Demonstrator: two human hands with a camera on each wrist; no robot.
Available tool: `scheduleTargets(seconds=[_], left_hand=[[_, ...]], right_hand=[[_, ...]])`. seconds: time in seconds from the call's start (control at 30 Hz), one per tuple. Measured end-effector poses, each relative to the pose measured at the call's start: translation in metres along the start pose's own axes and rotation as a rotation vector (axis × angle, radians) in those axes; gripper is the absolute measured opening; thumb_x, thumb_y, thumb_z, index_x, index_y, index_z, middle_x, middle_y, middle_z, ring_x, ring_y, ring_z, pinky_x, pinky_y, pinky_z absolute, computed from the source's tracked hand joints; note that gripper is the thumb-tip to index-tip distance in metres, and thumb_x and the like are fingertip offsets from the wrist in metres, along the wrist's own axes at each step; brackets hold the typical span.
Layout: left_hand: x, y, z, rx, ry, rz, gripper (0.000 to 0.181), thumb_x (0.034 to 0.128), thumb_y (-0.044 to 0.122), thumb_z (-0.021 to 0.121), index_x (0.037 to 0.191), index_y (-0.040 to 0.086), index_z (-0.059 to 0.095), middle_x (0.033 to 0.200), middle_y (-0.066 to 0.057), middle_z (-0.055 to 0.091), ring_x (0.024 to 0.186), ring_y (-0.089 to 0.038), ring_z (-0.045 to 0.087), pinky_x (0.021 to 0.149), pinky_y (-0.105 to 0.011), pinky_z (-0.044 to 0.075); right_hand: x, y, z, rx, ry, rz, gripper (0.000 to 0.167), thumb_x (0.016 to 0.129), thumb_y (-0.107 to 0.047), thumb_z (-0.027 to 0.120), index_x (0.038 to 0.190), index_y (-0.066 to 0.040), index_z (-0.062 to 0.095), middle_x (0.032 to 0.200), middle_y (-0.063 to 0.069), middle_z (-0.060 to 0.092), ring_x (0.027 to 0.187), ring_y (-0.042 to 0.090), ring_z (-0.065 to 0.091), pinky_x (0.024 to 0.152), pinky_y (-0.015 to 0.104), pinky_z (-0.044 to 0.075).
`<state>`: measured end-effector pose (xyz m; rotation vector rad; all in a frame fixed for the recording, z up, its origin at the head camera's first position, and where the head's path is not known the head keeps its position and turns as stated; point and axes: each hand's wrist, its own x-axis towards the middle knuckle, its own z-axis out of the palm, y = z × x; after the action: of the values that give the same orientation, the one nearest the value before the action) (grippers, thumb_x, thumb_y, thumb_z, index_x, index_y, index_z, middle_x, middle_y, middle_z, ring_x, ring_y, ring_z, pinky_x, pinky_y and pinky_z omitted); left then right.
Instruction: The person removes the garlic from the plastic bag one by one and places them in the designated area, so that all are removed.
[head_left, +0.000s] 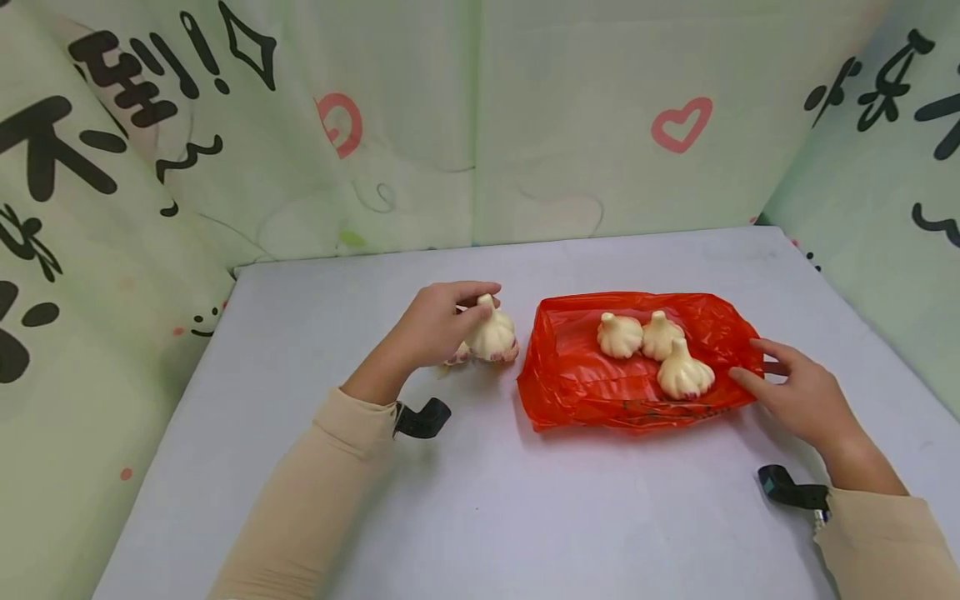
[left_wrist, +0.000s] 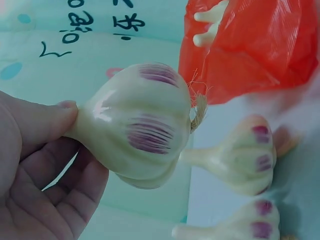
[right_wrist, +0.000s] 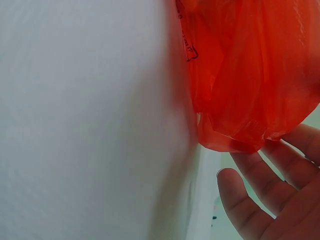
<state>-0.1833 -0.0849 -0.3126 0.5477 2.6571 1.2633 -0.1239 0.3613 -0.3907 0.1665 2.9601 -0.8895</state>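
Note:
By its stem, my left hand (head_left: 437,325) pinches a garlic bulb (left_wrist: 135,125) between thumb and fingers, left of the red plastic bag (head_left: 585,385). Purple streaks mark its skin, and a tuft of roots shows at its base. Two more garlic bulbs, one (left_wrist: 240,157) above the other (left_wrist: 252,222) in the left wrist view, stand on the table behind the held one. Inside the opened bag lie three white garlic bulbs, the nearest (head_left: 684,377) with its stem up. At the bag's right end my right hand (head_left: 806,396) touches the plastic with loosely extended fingers, its thumb apart.
A white-covered table (head_left: 480,508) carries everything. Pale green curtains (head_left: 555,75) with black characters and red hearts hang behind and at both sides. Each wrist wears a black camera mount, one (head_left: 422,418) at the left sleeve and one (head_left: 787,487) at the right.

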Motion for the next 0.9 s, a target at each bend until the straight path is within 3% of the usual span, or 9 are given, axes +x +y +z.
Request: scheduleTargets(seconds=[0.27, 0.5, 0.9], left_hand=[[-0.013, -0.016, -0.017, 0.024, 0.031, -0.027, 0.036, 0.1016, 0.019, 0.06, 0.138, 0.017, 0.063, 0.122, 0.001, 0.07, 0.108, -0.019, 0.061, 0.084, -0.035, 0.05], [-0.017, -0.029, -0.027, 0.024, 0.069, -0.047, 0.035, 0.0992, 0.019, 0.065, 0.134, 0.016, 0.067, 0.12, 0.0, 0.071, 0.111, -0.02, 0.063, 0.091, -0.038, 0.05], [-0.026, -0.054, -0.046, 0.051, 0.091, -0.135, 0.035, 0.099, 0.021, 0.065, 0.134, 0.016, 0.067, 0.127, -0.003, 0.067, 0.121, -0.022, 0.06, 0.099, -0.044, 0.048]], right_hand=[[-0.001, 0.0, 0.0, -0.003, -0.005, 0.001, 0.075, 0.101, -0.04, 0.058, 0.147, 0.012, 0.033, 0.137, 0.043, 0.036, 0.115, 0.059, 0.039, 0.074, 0.058, 0.057], [0.0, -0.002, -0.001, -0.007, -0.004, 0.004, 0.075, 0.101, -0.041, 0.058, 0.147, 0.012, 0.033, 0.137, 0.043, 0.036, 0.115, 0.059, 0.039, 0.073, 0.057, 0.057], [0.001, -0.001, -0.001, -0.009, 0.011, -0.01, 0.073, 0.101, -0.04, 0.058, 0.146, 0.012, 0.035, 0.136, 0.044, 0.037, 0.114, 0.059, 0.04, 0.072, 0.057, 0.057]])
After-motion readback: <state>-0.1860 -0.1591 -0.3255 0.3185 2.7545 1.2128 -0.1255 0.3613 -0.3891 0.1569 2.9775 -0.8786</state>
